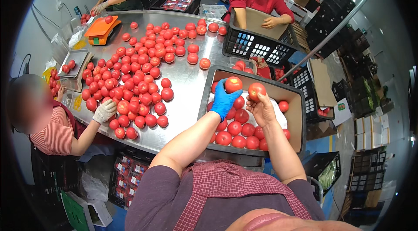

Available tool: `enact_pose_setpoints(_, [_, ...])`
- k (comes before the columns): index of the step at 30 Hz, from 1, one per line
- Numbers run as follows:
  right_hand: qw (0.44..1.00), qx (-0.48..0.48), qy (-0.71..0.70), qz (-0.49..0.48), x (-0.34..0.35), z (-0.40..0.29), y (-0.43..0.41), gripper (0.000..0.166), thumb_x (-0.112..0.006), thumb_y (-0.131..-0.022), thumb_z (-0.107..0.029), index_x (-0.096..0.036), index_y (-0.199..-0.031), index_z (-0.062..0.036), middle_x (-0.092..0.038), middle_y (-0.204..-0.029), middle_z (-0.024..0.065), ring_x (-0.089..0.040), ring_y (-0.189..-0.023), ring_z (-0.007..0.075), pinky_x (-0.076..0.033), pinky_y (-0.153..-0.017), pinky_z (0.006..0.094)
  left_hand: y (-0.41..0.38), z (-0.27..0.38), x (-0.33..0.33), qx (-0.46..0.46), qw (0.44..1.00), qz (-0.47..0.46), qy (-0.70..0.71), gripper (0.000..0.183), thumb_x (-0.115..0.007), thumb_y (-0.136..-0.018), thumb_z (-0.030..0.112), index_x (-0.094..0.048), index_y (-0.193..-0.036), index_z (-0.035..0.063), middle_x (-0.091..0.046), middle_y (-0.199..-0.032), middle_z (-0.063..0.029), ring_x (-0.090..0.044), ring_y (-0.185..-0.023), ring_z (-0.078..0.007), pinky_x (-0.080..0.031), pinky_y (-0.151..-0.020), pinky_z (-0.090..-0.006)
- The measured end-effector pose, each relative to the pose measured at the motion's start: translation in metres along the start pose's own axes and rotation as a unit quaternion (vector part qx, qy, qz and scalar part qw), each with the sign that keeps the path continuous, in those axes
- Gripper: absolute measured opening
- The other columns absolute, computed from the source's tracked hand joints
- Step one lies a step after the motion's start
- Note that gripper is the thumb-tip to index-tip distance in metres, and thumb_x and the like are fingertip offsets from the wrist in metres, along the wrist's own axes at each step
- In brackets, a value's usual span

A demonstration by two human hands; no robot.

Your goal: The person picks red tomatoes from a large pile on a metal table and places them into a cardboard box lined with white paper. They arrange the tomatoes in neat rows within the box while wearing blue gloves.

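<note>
My left hand (224,98), in a blue glove, grips a red tomato (233,84) over the left side of a black plastic crate (302,123). Bare, my right hand (262,110) holds a second tomato (257,91) between thumb and fingers, its stem scar showing. Both hands are raised above the crate, close together. Inside it, several tomatoes (241,116) lie below my hands, and brown board lines the walls. White paper (280,115) shows at the right of the tomatoes. My forearms hide part of the contents.
A large heap of tomatoes (140,77) covers much of the steel table (183,106) to my left. A gloved co-worker's hand (105,110) touches its near edge. An orange scale (102,31) stands far left. Another person reaches into a second black crate (258,43) ahead; a metal pole (333,31) slants at right.
</note>
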State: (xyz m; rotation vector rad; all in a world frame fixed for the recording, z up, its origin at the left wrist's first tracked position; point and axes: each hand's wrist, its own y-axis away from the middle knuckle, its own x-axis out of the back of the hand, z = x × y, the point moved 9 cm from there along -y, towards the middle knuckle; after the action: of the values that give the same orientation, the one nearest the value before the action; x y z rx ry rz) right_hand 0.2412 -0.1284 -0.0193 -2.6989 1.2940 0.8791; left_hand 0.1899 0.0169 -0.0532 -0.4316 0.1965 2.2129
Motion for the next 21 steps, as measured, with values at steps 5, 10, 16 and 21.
enact_pose_setpoints(5, [0.997,0.060,-0.043,0.010,-0.003,0.008,0.009,0.041,-0.061,-0.087,-0.026,-0.044,-0.122,-0.0121,-0.061,-0.098,0.0086,-0.061,-0.077,0.0159,-0.051,-0.067,0.0306,0.007,0.001,-0.007,0.004,1.000,-0.022,-0.012,0.063,-0.079,-0.069,0.008,-0.042,-0.121,0.0039,-0.051,-0.117,-0.0113,-0.054,-0.103,-0.0213,-0.047,-0.091,-0.0333])
enact_pose_setpoints(10, [0.997,0.061,-0.007,0.039,0.023,0.026,0.006,0.042,-0.055,-0.091,-0.042,-0.049,-0.116,-0.0098,-0.064,-0.091,0.0069,-0.060,-0.063,0.0114,-0.049,-0.056,0.0247,0.005,-0.011,-0.011,-0.018,0.999,-0.029,-0.022,0.064,-0.079,-0.066,0.007,-0.045,-0.120,0.0045,-0.052,-0.115,-0.0114,-0.055,-0.104,-0.0214,-0.048,-0.090,-0.0344])
enact_pose_setpoints(16, [0.989,0.068,-0.129,0.039,0.035,0.029,-0.009,0.047,-0.046,-0.093,-0.050,-0.053,-0.114,-0.0080,-0.060,-0.098,0.0072,-0.057,-0.072,0.0183,-0.047,-0.061,0.0313,0.008,-0.004,-0.012,-0.047,0.991,-0.068,-0.108,0.066,-0.080,-0.068,0.009,-0.045,-0.124,0.0047,-0.055,-0.115,-0.0103,-0.057,-0.104,-0.0217,-0.048,-0.092,-0.0346])
enact_pose_setpoints(21, [0.992,0.091,-0.089,-0.006,0.023,0.014,-0.004,0.051,-0.056,-0.088,-0.051,-0.055,-0.110,-0.0055,-0.059,-0.091,0.0066,-0.055,-0.074,0.0169,-0.045,-0.067,0.0325,0.014,-0.004,-0.022,-0.017,0.993,-0.085,-0.075,0.066,-0.080,-0.067,0.004,-0.045,-0.123,0.0043,-0.056,-0.115,-0.0117,-0.059,-0.100,-0.0203,-0.052,-0.085,-0.0311])
